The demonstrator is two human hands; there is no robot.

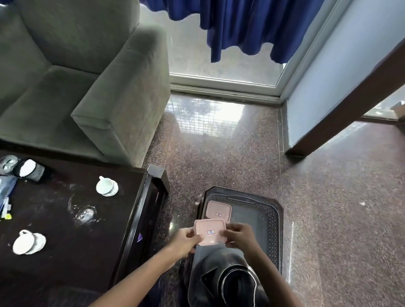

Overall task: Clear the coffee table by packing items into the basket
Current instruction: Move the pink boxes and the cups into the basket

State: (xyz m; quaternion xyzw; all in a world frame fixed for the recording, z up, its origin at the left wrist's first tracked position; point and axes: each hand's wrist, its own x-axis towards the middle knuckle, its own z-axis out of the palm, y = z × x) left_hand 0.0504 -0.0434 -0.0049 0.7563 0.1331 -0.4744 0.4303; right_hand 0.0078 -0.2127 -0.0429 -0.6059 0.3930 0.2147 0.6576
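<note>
head view, lower centre: left hand (184,241) and right hand (238,236) pinch a pink lidded box (209,231) by its sides, held above the dark basket (273,227). packing step; next, likely lower it beside the other pink box (218,210).

pink box (209,231) | dark perforated basket (272,224) | white cups (106,186) | blue curtain (236,23) | grey-green sofa (85,69)

Matt pink plastic box (209,231), perforated dark plastic basket (271,219), glossy speckled stone floor (333,203) (mirror-like near the door).
</note>
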